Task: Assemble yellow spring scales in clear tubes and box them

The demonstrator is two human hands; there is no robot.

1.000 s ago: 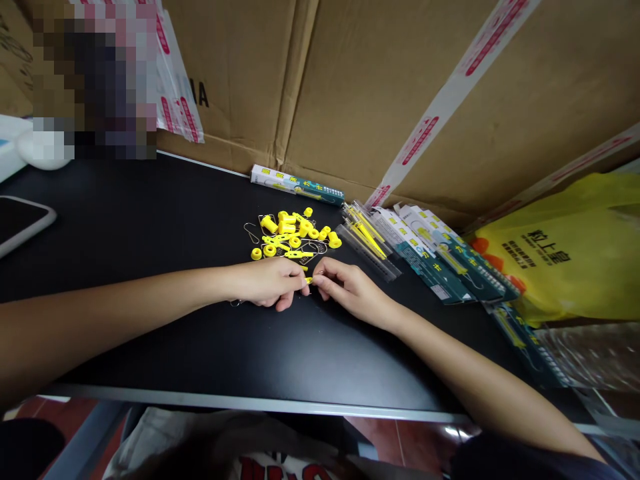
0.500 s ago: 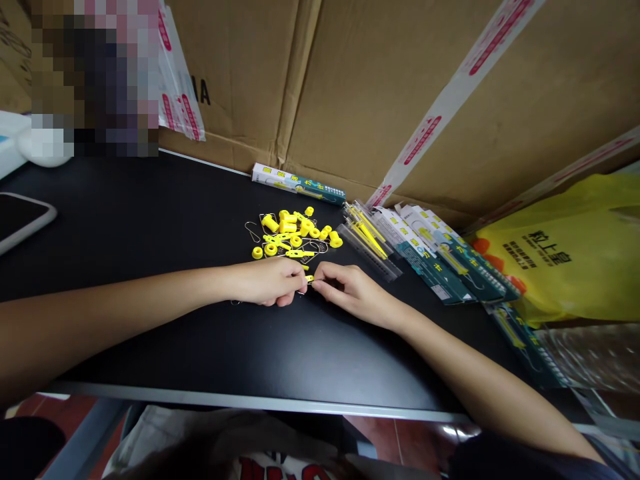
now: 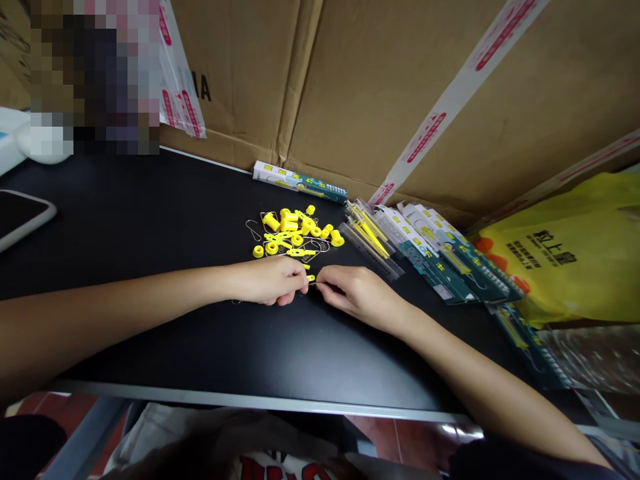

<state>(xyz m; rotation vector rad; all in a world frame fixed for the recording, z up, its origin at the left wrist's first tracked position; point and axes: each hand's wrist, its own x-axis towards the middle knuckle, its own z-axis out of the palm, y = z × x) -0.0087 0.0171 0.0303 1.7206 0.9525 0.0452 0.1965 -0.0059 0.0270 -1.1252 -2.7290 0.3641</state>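
My left hand [image 3: 275, 280] is closed in a pinch on a small yellow plastic piece [image 3: 311, 278], whose end with a hole sticks out past the fingertips. Facing it, my right hand [image 3: 350, 291] pinches a thin metal wire that runs to this piece; its exact shape is too small to tell. Just beyond both hands lies a pile of yellow plastic caps and tubes [image 3: 289, 225], flat yellow strips [image 3: 301, 253], springs and bent wire hooks [image 3: 253, 230]. Part of the pile is hidden behind my left hand.
Right of the pile lie clear plastic tubes with yellow inserts [image 3: 370, 233] and printed spring-scale boxes [image 3: 435, 257]. Another box [image 3: 300, 181] rests by the cardboard [image 3: 240, 80]. A yellow bag [image 3: 565, 253] sits far right, a phone [image 3: 23, 217] far left, on the black table [image 3: 240, 353].
My right hand has shifted very slightly to the right, away from the left fingertips. The left hand keeps its pinch, and the pile is unchanged.
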